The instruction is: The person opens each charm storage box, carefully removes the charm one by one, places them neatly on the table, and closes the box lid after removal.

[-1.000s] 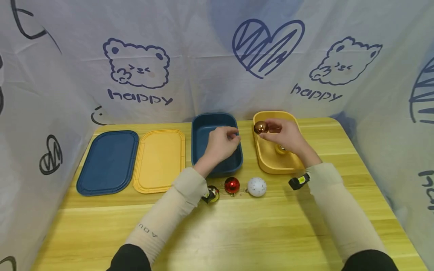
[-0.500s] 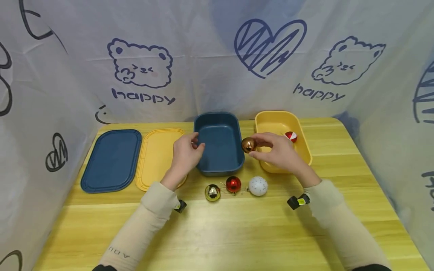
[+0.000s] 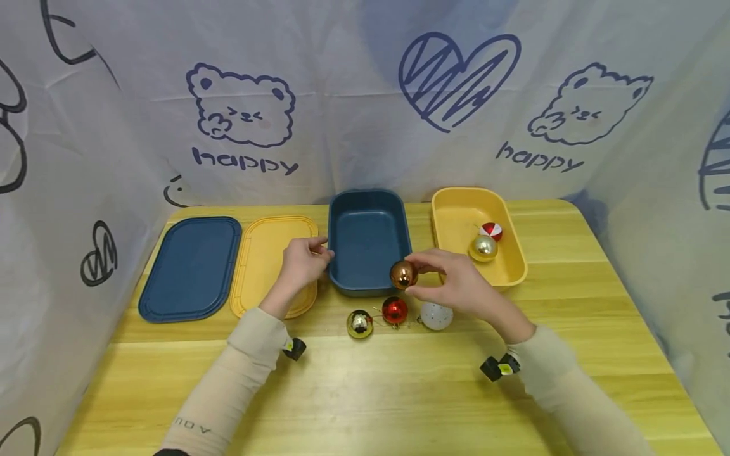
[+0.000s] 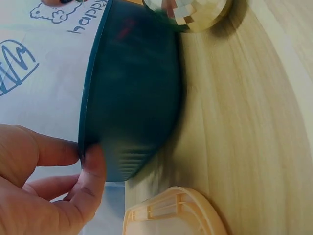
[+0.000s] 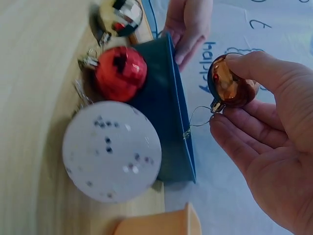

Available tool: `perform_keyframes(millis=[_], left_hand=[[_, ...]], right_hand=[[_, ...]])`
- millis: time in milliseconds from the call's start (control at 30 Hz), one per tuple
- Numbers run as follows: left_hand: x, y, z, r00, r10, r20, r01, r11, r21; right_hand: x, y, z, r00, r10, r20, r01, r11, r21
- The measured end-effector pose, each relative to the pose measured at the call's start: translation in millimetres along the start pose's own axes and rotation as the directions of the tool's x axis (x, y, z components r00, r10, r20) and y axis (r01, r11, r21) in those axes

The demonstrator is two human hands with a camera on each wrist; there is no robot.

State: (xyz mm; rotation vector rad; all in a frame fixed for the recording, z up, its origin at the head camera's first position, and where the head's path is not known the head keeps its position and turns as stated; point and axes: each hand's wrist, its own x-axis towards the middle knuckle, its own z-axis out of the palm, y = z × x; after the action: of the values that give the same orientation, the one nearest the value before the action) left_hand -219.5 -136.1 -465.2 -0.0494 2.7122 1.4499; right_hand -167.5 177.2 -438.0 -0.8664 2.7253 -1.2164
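Note:
My left hand [image 3: 303, 261] pinches the left rim of the dark blue box [image 3: 369, 235]; in the left wrist view the thumb lies against its outer wall. A shiny copper Christmas ball [image 3: 403, 275] with a thin gold hanging loop is held between the thumb and fingers of my right hand [image 3: 456, 283]. In the head view it overlaps the front right corner of the blue box. In front of this box lie a gold faceted ball [image 3: 360, 323], a red ball [image 3: 395, 310] and a white speckled ball [image 5: 111, 152], the last partly behind my right hand.
A yellow box [image 3: 464, 209] on the right contains a red-and-white ball [image 3: 491, 231] and a pale gold ball [image 3: 483, 247]. Flat on the table's left side are a blue lid [image 3: 191, 269] and a yellow lid [image 3: 268, 244]. A printed white curtain [image 3: 353, 120] encloses the table.
The right hand has carried the copper ball from above the yellow box leftward and nearer, to the blue box's front corner. From over the blue box, the left hand has moved to its left rim.

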Motion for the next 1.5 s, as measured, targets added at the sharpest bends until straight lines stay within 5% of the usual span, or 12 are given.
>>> perform_keyframes(millis=[667,967,1500], left_hand=[[0.6,-6.0,1.1,0.999,-0.02,0.044,0.024,0.994,-0.109],[-0.6,-5.3,0.4,0.998,-0.02,0.055,0.027,0.991,-0.128],[0.6,-4.9,-1.4,0.997,-0.02,0.075,0.03,0.991,-0.134]], right_hand=[[-28,-20,61,0.972,-0.193,0.136,0.19,0.981,0.031],[-43,-24,90,0.947,-0.198,0.253,0.194,0.98,0.038],[-50,-22,110,0.929,-0.23,0.291,0.22,0.973,0.067]])
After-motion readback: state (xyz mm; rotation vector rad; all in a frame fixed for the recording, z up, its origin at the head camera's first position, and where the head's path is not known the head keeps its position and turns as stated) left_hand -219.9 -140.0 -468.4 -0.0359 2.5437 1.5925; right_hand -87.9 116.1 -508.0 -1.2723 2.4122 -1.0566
